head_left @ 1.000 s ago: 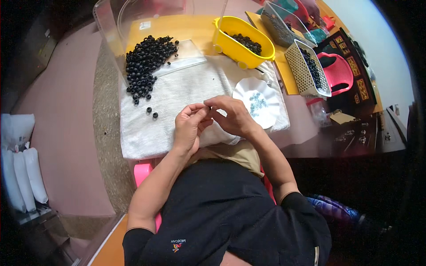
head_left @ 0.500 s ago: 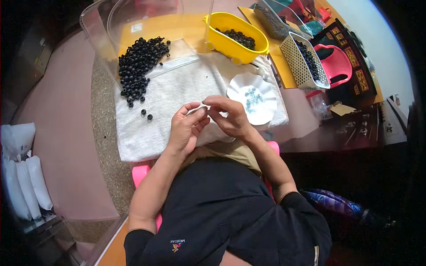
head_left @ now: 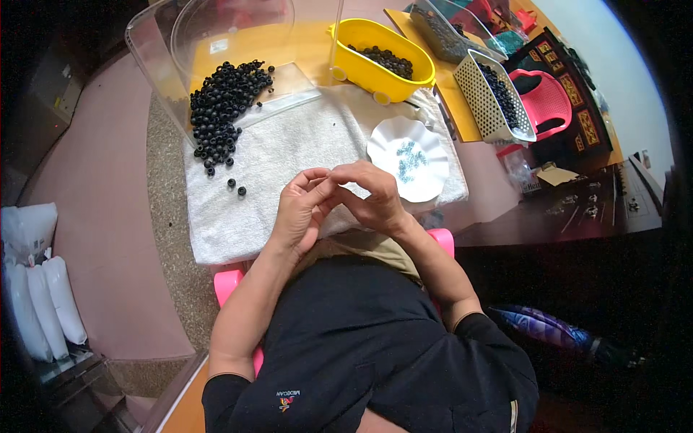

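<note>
My left hand (head_left: 298, 213) and my right hand (head_left: 377, 195) meet over the near part of a white towel (head_left: 242, 234). Both pinch thumb to forefinger with the fingertips touching. Whatever they hold is hidden or too small to name. Close by on the right, a white scalloped dish (head_left: 426, 184) carries tiny bluish bits (head_left: 411, 160). Beyond my left hand lies a heap of round black beads (head_left: 222, 108), partly on the towel. Two single black beads (head_left: 241, 191) sit apart from it, nearer to me.
Behind the heap stands a clear plastic bin (head_left: 159, 61). A yellow tub (head_left: 346, 61) and a white perforated basket (head_left: 473, 94) hold dark beads at the far side. A pink chair (head_left: 556, 101) is at right, a folded umbrella (head_left: 545, 325) below it, and white bags (head_left: 63, 299) at far left.
My fingertips have drawn together, and the right fingers now lie over the left ones. A small dark thing seen between the fingertips before is now covered.
</note>
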The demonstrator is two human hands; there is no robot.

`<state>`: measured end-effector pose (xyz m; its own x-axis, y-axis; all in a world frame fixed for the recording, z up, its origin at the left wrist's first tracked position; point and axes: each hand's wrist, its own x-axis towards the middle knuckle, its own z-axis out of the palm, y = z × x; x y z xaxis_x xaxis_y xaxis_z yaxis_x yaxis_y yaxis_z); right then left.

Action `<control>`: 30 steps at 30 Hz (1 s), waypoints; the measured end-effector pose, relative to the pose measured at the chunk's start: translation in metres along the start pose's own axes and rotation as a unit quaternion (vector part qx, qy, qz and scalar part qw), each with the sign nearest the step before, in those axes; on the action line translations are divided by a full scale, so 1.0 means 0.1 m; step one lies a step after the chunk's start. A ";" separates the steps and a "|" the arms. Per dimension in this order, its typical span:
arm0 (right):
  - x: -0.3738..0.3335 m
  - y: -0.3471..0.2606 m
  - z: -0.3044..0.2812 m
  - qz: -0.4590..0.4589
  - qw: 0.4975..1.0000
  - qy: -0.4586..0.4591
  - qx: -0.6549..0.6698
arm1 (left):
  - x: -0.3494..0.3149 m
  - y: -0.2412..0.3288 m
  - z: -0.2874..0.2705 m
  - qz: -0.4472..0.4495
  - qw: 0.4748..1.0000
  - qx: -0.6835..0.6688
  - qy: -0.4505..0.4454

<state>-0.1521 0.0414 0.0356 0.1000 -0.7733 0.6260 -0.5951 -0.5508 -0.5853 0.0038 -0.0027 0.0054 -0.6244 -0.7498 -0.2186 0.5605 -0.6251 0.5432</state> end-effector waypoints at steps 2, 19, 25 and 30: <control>0.00 -0.01 -0.02 0.025 1.000 -0.004 0.013 | -0.01 0.03 0.02 -0.022 1.000 -0.018 0.000; -0.16 0.02 -0.30 0.080 0.995 -0.039 0.054 | -0.02 0.01 0.02 -0.045 0.997 0.058 0.031; -0.37 0.31 -0.98 0.208 0.960 -0.006 -0.186 | -0.01 0.00 0.04 -0.029 0.997 0.059 0.039; -0.40 0.45 -1.11 0.261 0.934 -0.029 -0.241 | -0.03 -0.02 0.03 -0.027 0.997 0.065 0.038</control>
<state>-0.2707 0.0824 0.0416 -0.2694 -0.9203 0.2837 -0.8633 0.1003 -0.4946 0.0025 0.0013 0.0076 -0.6067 -0.7328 -0.3082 0.4484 -0.6356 0.6285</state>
